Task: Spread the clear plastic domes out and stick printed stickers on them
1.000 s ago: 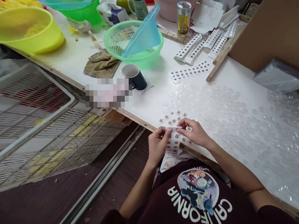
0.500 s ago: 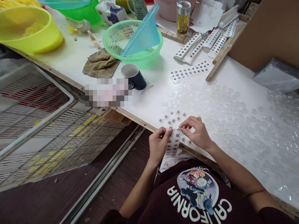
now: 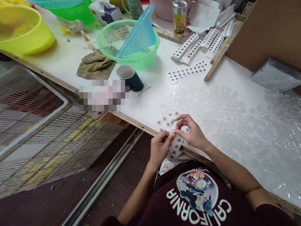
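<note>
Low at the table's front edge, my left hand (image 3: pixel 160 147) is closed, thumb against curled fingers, on a strip of stickers (image 3: pixel 173 151) with small dark printed figures. The strip hangs down toward my lap. My right hand (image 3: pixel 193 132) meets the left thumb at the strip's upper end, its fingertips pinched; whatever is between them is too small to make out. Just beyond both hands lie several clear discs with printed figures (image 3: pixel 168 124). Many plain clear discs (image 3: pixel 221 122) spread over the table to the right.
More sticker sheets (image 3: pixel 188 71) lie farther back beside a wooden strip (image 3: pixel 215 67). A dark mug (image 3: pixel 135 81), a brown cloth (image 3: pixel 96 67) and a green basket (image 3: pixel 148 59) holding a blue one stand left. A plastic crate (image 3: pixel 58 150) is below the table edge.
My right hand has moved slightly left, its fingertips now at my left thumb. My left hand still holds the strip. The whole view has shifted a little.
</note>
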The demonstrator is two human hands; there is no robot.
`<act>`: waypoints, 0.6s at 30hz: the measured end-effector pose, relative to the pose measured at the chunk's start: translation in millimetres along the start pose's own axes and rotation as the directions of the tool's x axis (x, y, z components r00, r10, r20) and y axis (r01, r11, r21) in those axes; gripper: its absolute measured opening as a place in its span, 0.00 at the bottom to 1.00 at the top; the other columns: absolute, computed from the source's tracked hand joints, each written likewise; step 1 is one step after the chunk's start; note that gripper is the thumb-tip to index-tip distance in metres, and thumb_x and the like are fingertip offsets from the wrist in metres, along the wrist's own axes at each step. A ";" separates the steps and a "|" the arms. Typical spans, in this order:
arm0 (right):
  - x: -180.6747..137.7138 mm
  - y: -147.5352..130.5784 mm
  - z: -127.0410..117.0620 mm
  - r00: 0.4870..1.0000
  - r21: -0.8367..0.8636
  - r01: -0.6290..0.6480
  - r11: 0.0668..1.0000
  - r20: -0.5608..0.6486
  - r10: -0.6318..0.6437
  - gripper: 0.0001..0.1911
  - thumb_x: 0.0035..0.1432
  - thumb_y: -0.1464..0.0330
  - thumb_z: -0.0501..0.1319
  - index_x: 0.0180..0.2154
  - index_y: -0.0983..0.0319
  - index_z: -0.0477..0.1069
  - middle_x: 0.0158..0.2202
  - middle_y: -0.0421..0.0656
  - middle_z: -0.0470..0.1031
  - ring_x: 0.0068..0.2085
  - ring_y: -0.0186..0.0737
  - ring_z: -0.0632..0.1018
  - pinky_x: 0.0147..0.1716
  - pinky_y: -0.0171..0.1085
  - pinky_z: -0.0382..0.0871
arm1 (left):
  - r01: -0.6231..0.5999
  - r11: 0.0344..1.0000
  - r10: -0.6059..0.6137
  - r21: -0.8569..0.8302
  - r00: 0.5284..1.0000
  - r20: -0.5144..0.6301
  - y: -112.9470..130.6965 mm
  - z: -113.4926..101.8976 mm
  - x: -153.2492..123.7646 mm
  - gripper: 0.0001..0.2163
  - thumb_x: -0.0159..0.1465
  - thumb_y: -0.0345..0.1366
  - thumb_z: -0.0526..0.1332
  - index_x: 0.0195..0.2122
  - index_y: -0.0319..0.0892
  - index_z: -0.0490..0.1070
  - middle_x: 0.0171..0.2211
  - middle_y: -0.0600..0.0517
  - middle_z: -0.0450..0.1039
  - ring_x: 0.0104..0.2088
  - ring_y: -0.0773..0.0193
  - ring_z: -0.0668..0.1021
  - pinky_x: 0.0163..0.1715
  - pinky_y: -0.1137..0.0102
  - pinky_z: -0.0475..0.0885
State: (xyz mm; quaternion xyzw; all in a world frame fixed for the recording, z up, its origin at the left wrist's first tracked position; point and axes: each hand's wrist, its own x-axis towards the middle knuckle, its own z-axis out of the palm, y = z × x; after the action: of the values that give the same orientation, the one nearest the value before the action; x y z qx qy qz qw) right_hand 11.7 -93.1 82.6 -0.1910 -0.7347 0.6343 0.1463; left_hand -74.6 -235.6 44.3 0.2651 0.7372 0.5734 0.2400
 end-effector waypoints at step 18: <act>30.3 59.6 -49.2 0.953 -0.271 -0.196 0.942 -0.277 0.119 0.22 0.51 0.68 0.60 0.49 0.56 0.60 0.31 0.36 0.76 0.34 0.40 0.78 0.40 0.42 0.69 | 0.025 1.000 -0.025 -0.019 1.000 0.012 -14.9 -8.2 -0.1 0.17 0.65 0.47 0.64 0.24 0.41 0.69 0.21 0.56 0.62 0.24 0.67 0.63 0.26 0.72 0.58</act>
State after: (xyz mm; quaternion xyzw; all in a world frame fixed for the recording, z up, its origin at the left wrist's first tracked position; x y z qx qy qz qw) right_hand 13.1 -28.6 30.4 -0.3498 -0.7782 0.4969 0.1583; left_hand -81.6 -244.5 31.7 0.2569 0.7335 0.5758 0.2537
